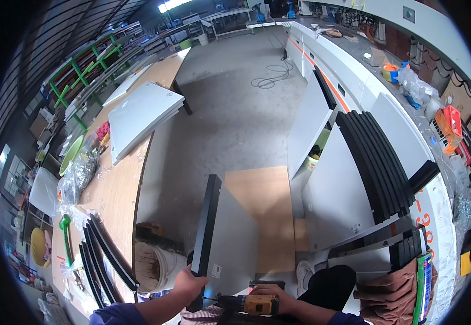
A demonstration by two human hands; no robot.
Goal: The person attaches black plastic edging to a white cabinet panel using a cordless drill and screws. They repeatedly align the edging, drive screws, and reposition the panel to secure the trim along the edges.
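A light grey panel with a thick black edge strip stands upright in front of me. My left hand is closed around the near end of the black strip, close to a small white label. In my right hand is a yellow-and-black cordless drill. Its bit points left at the near end of the strip, just below my left hand, where a bluish light falls. Whether the tip touches the strip, I cannot tell. A wooden board lies on the floor beside the panel.
To the right, several black-edged panels lean in a row against a white bench. A wooden table on the left bears stacked white panels, plastic bags and loose black strips. A dirty white bucket stands beside it.
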